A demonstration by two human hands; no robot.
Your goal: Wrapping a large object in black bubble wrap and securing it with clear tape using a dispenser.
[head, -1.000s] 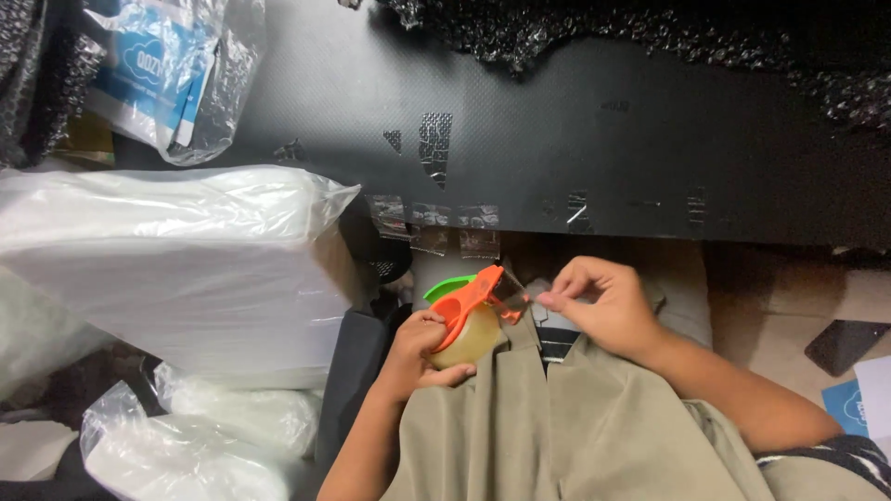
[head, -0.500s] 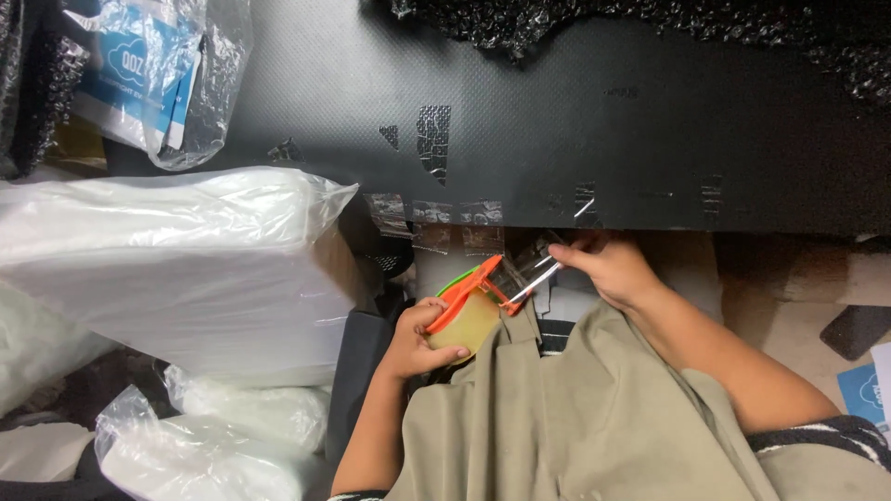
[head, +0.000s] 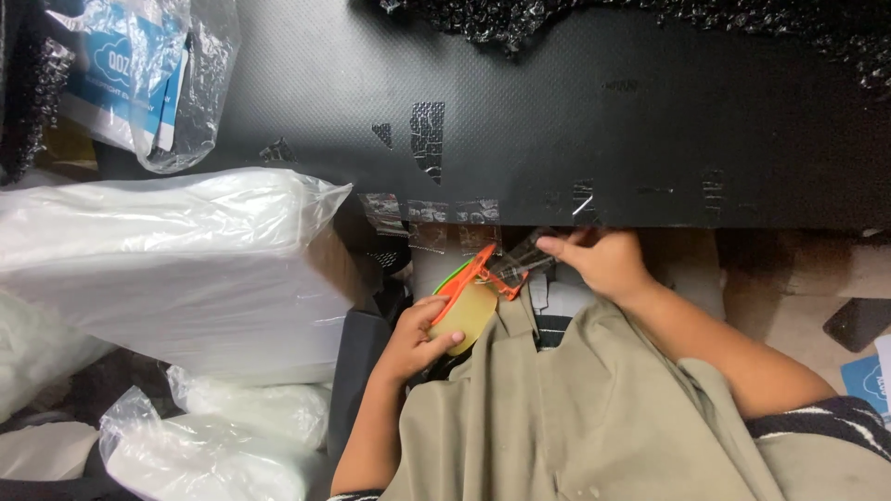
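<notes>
Black and a bit bumpy, the counter (head: pixel 650 121) stretches across the top of what I see. Closest to me is a soft tan cloth (head: pixel 594 417) lying over my lap, smooth with a few folds. My left hand (head: pixel 413 339) is wrapped around a round roll of tape (head: pixel 467 311) in an orange and green holder, and my fingers press on its pale, shiny side. It sits just above the cloth, near the counter's edge. My right hand (head: pixel 603 260) is just beside it, pinching the end of a clear, shiny strip of tape (head: pixel 520 264) that runs from the roll. To my left is a big puffy clear plastic bag (head: pixel 158 260) full of white stuff, with smaller crinkly bags below it. Little bits of clear tape (head: pixel 427 134) are stuck flat on the counter. Far off lie black bubble wrap (head: pixel 520 19) and a blue and white packet in a bag (head: pixel 139 74).
</notes>
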